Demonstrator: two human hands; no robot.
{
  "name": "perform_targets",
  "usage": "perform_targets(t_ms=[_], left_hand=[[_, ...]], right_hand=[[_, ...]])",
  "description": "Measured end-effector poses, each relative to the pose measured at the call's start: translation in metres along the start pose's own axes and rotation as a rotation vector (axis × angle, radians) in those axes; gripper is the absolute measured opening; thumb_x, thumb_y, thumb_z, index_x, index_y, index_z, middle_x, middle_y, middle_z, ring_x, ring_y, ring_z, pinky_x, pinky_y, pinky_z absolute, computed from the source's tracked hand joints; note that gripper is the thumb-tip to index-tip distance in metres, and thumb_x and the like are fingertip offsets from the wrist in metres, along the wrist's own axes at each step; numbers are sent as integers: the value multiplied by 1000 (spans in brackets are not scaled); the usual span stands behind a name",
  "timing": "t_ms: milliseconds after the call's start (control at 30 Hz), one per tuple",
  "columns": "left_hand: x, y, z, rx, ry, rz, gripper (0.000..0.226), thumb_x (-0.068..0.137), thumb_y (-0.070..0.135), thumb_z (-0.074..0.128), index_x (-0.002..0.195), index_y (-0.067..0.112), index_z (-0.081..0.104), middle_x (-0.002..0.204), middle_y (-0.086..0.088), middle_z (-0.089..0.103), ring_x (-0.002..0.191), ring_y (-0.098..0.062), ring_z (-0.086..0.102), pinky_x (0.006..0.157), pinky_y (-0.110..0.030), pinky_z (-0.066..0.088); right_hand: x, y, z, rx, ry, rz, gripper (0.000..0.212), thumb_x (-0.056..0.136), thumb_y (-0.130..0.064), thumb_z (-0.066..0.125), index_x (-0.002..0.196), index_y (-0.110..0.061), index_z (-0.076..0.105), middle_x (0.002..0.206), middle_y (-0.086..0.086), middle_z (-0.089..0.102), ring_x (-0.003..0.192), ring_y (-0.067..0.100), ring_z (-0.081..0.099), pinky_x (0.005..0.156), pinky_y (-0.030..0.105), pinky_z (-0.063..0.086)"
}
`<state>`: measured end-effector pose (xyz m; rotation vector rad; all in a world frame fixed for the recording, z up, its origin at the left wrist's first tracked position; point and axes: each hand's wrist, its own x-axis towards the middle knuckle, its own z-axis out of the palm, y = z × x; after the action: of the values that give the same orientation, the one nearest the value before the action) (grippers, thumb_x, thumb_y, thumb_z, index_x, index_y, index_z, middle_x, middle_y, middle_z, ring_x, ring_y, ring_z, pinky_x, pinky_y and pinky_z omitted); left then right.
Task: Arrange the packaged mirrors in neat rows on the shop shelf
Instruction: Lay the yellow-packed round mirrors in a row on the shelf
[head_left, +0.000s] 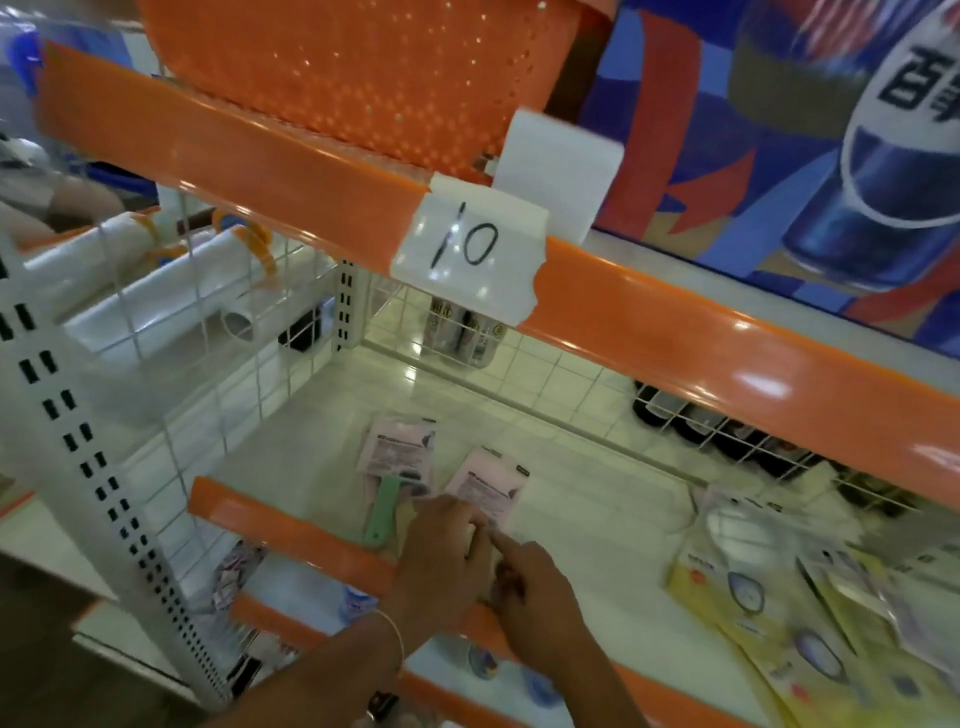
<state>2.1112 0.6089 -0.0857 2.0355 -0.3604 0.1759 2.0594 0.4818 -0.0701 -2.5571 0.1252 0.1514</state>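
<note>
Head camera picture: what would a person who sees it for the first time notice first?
First comes the white price tag with a handwritten "10", clipped to the orange shelf edge at the centre. Below it, on the white shelf, the left hand and the right hand meet at a pink mirror pack, beside another pack with a green handle. At the right lie yellow packs.

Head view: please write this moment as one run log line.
stage: arranging | left hand: on pink mirror pack | right hand: forefinger pointing at it | green-handled pack: lying beside it | shelf: white
</note>
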Motion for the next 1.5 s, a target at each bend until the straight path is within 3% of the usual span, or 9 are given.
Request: perform_targets(t_ms=[133, 233, 500, 633, 833, 1000, 1100, 1267, 1500], left_hand=[[9, 9, 13, 195, -72, 201, 15, 74, 16, 54, 83, 15, 66, 86, -1, 61, 80, -18, 59, 71, -32, 52], [11, 12, 33, 452, -234, 388, 29, 79, 30, 45, 94, 19, 67, 110, -3, 67, 108, -24, 61, 86, -38, 52], [4, 35, 76, 839, -230, 179, 44, 78, 39, 37, 86, 8, 67, 106, -22, 65, 100, -42, 59, 87, -50, 41], [1, 68, 115, 723, -221, 244, 44, 80, 35, 39, 87, 5, 70, 97, -20, 67, 97, -43, 62, 86, -51, 47], [-1, 134, 190, 487, -353, 463, 45, 84, 37, 35, 100, 8, 66, 104, -13, 65, 97, -31, 61, 80, -40, 54], [-14, 157, 242, 472, -544, 520, 51, 91, 38, 34, 134, 13, 47, 146, -9, 40, 137, -27, 32, 112, -40, 29], [-24, 154, 258, 489, -534, 524, 62, 86, 46, 27, 135, 13, 48, 144, -8, 44, 136, -29, 35, 112, -45, 29], [-36, 133, 269, 446, -451, 549, 42, 90, 39, 45, 123, 17, 58, 138, -4, 52, 133, -27, 41, 105, -51, 40], [-34, 125, 272, 344, -411, 564, 41, 95, 40, 41, 128, 21, 56, 145, 4, 43, 142, -13, 21, 115, -39, 24]], right_hand=[[-22, 22, -28, 369, 282, 220, 42, 93, 4, 41, 103, -30, 64, 93, 2, 68, 68, 2, 60, 58, 9, 45], [-38, 53, -48, 443, 397, 323, 41, 91, 0, 46, 90, -36, 65, 89, -5, 71, 71, 3, 64, 59, 10, 46], [-84, 130, -102, 535, 559, 455, 28, 93, -8, 51, 93, -31, 66, 90, -8, 71, 79, 9, 67, 67, 24, 55], [-96, 170, -125, 602, 615, 501, 18, 91, -12, 56, 97, -24, 69, 81, -3, 71, 72, 19, 68, 67, 43, 59], [-107, 215, -152, 754, 654, 499, 19, 91, -13, 57, 106, -20, 65, 77, 3, 73, 69, 25, 70, 65, 49, 59], [-110, 240, -175, 1100, 639, 480, 32, 91, -3, 54, 121, -13, 51, 81, 17, 70, 70, 30, 64, 67, 42, 54], [-104, 246, -190, 1476, 568, 459, 40, 92, 5, 50, 127, -13, 45, 86, 24, 62, 66, 27, 56, 58, 36, 46], [-86, 260, -201, 1745, 527, 467, 61, 91, 6, 53, 142, -22, 37, 111, 19, 63, 97, 30, 68, 85, 40, 54], [-72, 271, -206, 1853, 587, 484, 57, 92, 2, 51, 145, -12, 33, 101, 15, 62, 87, 25, 66, 63, 28, 57]])
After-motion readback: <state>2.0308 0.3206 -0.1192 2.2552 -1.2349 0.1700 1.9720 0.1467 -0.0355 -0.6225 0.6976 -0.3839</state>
